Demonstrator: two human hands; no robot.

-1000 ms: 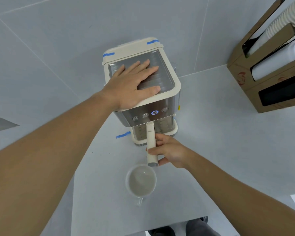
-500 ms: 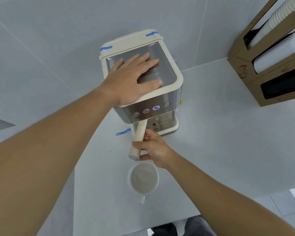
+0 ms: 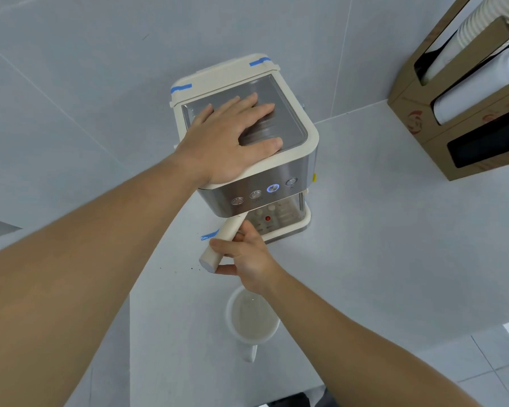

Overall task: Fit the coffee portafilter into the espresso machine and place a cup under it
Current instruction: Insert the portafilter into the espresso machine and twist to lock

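Portafilter (image 3: pixel 222 245) sat under the front of the espresso machine (image 3: pixel 265 183), cream handle angled out toward the bench's (image 3: pixel 379 245) left edge. My right hand (image 3: pixel 244 257) was wrapped around that handle, and my left hand (image 3: pixel 229 142) lay flat, fingers spread, on the machine's top. Cup (image 3: pixel 252 317) stood near the bench's front edge, partly under my right wrist.

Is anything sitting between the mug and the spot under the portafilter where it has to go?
Nothing resting on the counter blocks it. Only the right hand, gripping the portafilter handle, hangs above the stretch between the mug and the espresso machine base.
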